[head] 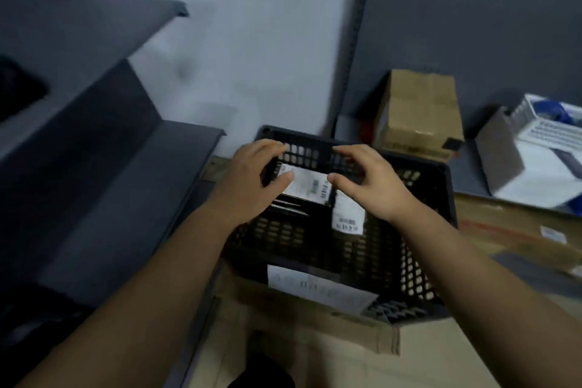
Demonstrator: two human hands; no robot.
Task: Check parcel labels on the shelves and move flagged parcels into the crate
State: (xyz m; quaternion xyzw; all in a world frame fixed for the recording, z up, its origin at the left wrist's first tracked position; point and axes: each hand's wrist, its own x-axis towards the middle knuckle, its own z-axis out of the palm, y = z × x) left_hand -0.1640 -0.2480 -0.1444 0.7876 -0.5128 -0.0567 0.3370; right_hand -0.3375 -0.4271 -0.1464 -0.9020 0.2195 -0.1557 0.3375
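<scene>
Forearms (157, 277) reach over the crate (409, 261), left hand (252, 173) and right hand (371, 183) fingers curled round the ends of a dark parcel (307, 183); uneven release could wedge it tilted inside.

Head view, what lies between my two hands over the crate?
A white-labelled dark parcel fills the gap between the left hand and the right hand, over the black crate; the head view shows it.
</scene>
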